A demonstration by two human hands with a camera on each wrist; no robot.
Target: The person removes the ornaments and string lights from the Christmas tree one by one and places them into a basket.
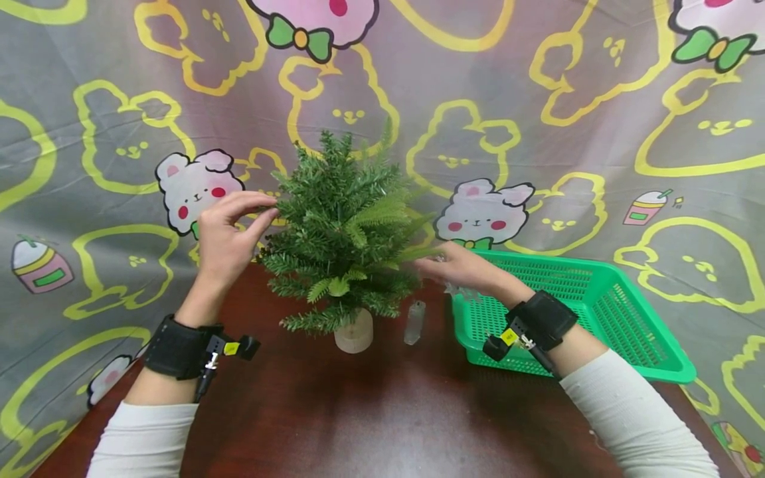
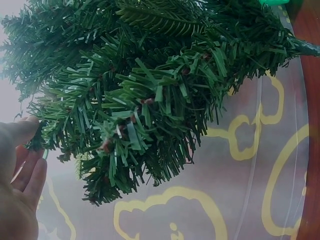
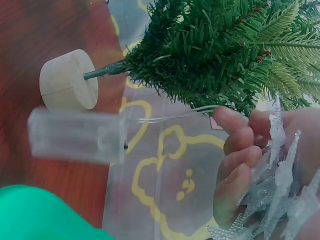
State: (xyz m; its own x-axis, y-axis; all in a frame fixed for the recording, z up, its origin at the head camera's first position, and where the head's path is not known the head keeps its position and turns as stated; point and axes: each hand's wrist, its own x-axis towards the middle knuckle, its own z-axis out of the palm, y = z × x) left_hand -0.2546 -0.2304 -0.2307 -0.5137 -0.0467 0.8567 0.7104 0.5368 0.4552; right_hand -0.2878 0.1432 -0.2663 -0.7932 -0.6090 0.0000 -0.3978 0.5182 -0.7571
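Note:
A small artificial Christmas tree (image 1: 343, 226) stands upright on its round wooden base (image 1: 354, 332). At its left side my left hand (image 1: 230, 229) pinches the tip of a branch (image 2: 36, 142) between thumb and fingers. Beside the tree's right side, my right hand (image 1: 463, 269) holds a bunched light string with clear, spiky snowflake-like pieces (image 3: 280, 185), its fingers curled round the bunch. From that hand thin clear wires (image 3: 172, 116) run to a clear plastic battery box (image 3: 77, 136), which hangs near the wooden base. Part of the bunch is hidden in the palm.
A green perforated plastic basket (image 1: 645, 332) sits at the right of the dark reddish-brown table (image 1: 358, 418), below my right forearm. Behind the table hangs a grey curtain (image 1: 394, 86) with cartoon figures. Both wrists wear black straps with small cameras.

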